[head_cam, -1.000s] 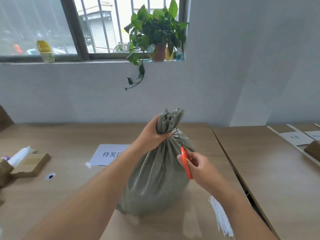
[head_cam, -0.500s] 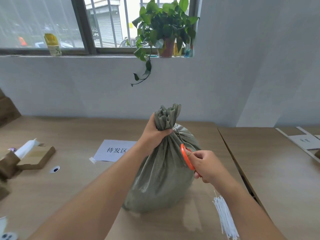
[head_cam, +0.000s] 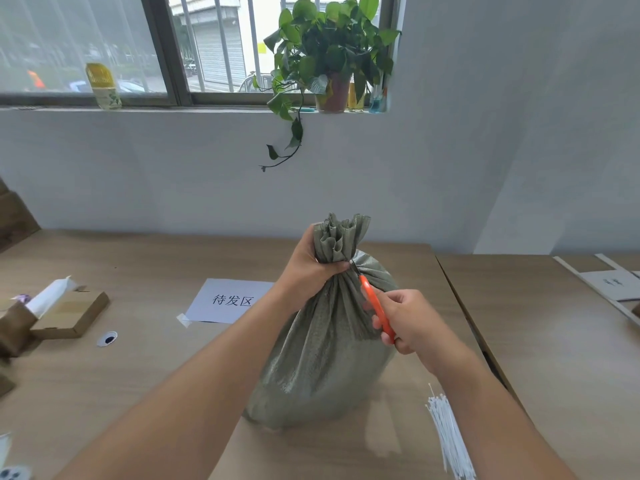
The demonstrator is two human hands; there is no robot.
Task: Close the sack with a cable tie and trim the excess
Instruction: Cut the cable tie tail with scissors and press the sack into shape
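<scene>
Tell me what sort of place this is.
Probably a small packing or dispatch workroom: a tied woven sack on a wooden table, a bundle of cable ties, and a paper sign marking a zone.

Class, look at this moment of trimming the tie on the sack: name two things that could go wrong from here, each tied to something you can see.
1. The orange-handled scissors have their tips at the gathered neck, right beside the left hand; a slip could nick the fingers.
2. The blades lie against the green woven sack, so the right hand might snip the fabric rather than the cable tie's tail, which is too small to make out.
</scene>
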